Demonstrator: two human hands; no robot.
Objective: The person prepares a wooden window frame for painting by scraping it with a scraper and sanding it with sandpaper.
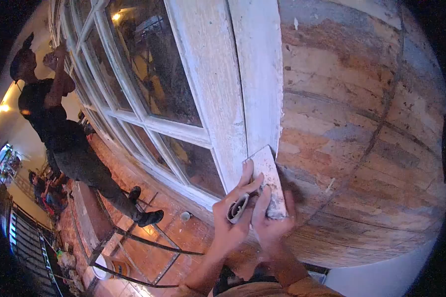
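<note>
My right hand (275,220) is wrapped around the lower part of a flat white rectangular piece (268,173) with a speckled, worn face. Its upper end overlaps the white-painted window frame (257,84), close to where the frame meets the stone-patterned wall. My left hand (233,198) is closed around a small curled sheet (238,208), rolled into a tube. The left fingertips reach the left edge of the white piece. Paint on the frame looks patchy, with bare wood showing through. Glass panes (188,163) lie to the left of my hands.
A person (59,114) in dark clothes stands on metal scaffolding (158,250) at the left, arms raised to the window. Below are a white bucket (103,267), a small cup (185,216) and a tiled floor (198,235). Other people (49,188) are further back.
</note>
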